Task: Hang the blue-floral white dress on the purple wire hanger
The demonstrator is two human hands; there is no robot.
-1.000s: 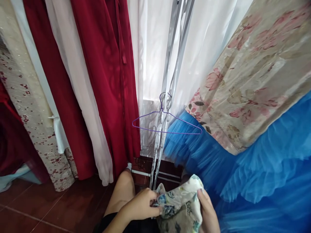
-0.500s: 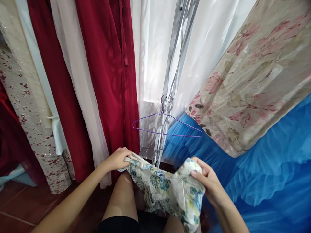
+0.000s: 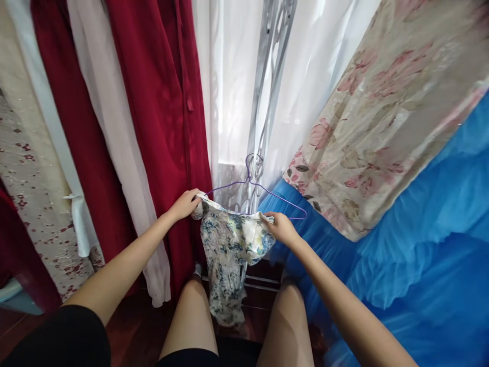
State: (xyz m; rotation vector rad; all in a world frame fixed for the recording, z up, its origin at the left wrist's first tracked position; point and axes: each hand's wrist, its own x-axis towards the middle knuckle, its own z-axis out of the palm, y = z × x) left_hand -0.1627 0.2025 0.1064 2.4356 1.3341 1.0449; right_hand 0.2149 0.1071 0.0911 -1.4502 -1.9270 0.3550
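Floral garment [image 3: 225,250], top edge spread across the purple hanger's [image 3: 278,195] lower part.
Left grip [image 3: 186,205] pinching one end of that edge, right grip [image 3: 281,228] pinching the other; wide hold probably keeps it taut, the rest hanging free. Hanger hooked at the metal stand [image 3: 256,120], seemingly sparing me a hand. Its left end hidden; cannot tell whether inside the cloth or behind.

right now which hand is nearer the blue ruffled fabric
Right. The right hand overlaps the left edge of the blue ruffled fabric in view; the left hand is farther off, by the red fabric.
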